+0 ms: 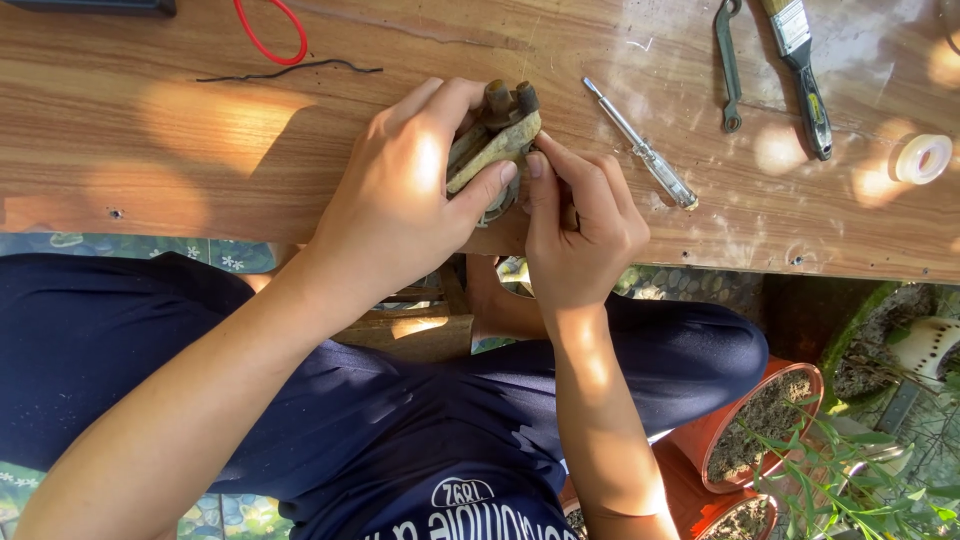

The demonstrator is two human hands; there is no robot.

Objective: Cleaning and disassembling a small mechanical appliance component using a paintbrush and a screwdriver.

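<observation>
Both of my hands are closed on one small, worn metal fitting (497, 140) at the near edge of the wooden tabletop (150, 150), about midway along that edge. My left hand (400, 205) wraps over it from the left, thumb pressed against its pale, grimy body and fingers curled over the top, so that only its two dark round studs and a curved part below show past my knuckles. My right hand (580, 230) comes in from the right, thumb and forefinger pinched tight at the fitting's right side; whether they hold some small piece there I cannot tell, since my fingers cover the spot.

Just right of my right hand a clear-handled screwdriver (642, 147) lies slanted on the wood, its tip pointing toward the far edge. Farther right, near the far edge, a small metal wrench (729, 65) lies beside a paintbrush (803, 70) with a dark handle. A roll of white tape (921, 158) sits close to the right edge. Toward the far left, a loop of red wire (270, 38) and a thin black wire (290, 68) rest well apart from my hands.

Below the table's near edge, two orange plant pots (765, 425) with soil stand by my right knee.
</observation>
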